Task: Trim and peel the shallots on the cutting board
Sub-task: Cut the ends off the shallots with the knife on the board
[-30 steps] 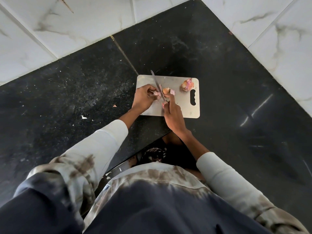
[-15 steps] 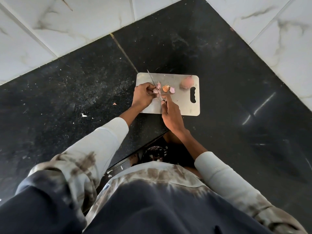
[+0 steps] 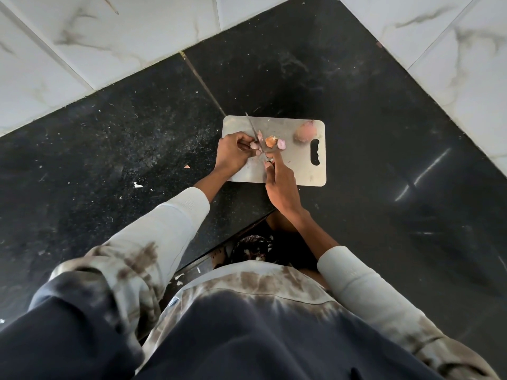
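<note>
Pinching a small pink shallot piece [image 3: 254, 144] in the curled fingers of the left hand [image 3: 231, 152], low over the left part of the cutting board [image 3: 299, 165]. Gripping a knife [image 3: 255, 133] in the right hand [image 3: 280, 187], forefinger stretched along the back of the thin narrow blade, tip pointing away toward the board's far edge, blade lying just beside the held piece; handle mostly hidden inside the fist.

Lying on the board just right of the blade: a papery orange-brown skin scrap [image 3: 270, 141] and a smooth pink cut piece [image 3: 281, 144], touching or nearly so. Sitting near the far right corner, apart from those: a larger rounded shallot [image 3: 305, 132] with pale pink, dull skin, just above the board's handle slot.

Resting flat on a black speckled stone counter [image 3: 137, 138]: a rectangular board with rounded corners, matte grey, faintly scratched. Dotting the counter to the left: small white and orange flecks. Bordering the counter: glossy white marble-veined tiles [image 3: 137, 31]. Showing below the counter edge: a dark round container [image 3: 253, 246] with pale bits inside, contents too unclear to name.
</note>
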Tool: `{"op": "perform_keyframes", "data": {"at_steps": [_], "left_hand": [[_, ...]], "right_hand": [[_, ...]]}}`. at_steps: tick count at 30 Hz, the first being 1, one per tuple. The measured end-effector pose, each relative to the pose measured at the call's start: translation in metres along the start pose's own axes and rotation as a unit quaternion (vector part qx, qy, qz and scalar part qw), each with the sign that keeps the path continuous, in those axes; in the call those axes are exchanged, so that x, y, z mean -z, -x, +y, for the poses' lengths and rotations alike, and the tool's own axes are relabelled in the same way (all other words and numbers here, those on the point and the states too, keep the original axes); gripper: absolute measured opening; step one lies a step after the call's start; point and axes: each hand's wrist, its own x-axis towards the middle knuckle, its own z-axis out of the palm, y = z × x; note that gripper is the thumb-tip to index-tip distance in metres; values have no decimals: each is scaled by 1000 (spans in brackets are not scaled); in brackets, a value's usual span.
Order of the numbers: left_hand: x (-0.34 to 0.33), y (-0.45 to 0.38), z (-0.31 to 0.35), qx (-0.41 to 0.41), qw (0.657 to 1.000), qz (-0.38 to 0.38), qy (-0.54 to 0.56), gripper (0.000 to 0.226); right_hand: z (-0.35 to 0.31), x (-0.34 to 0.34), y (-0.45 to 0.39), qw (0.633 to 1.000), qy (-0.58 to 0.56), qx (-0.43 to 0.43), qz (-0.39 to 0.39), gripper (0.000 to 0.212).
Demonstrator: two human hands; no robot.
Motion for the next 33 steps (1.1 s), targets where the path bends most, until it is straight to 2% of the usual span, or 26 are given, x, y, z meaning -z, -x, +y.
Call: {"op": "perform_keyframes", "data": {"at_steps": [5, 13, 25, 33], "left_hand": [[0, 2, -1, -13, 1000, -1, 5, 34], [0, 0, 0, 1, 1000, 3, -2, 29], [-1, -5, 5, -14, 999, 9, -42, 24], [-2, -2, 3, -30, 998, 16, -60, 22]], "right_hand": [[4, -1, 0, 1000, -16, -14, -9, 39], [3, -3, 3, 999, -41, -31, -2, 41], [2, 0, 0, 999, -37, -23, 13, 40], [2, -1, -3, 999, -34, -20, 4, 48]]}}
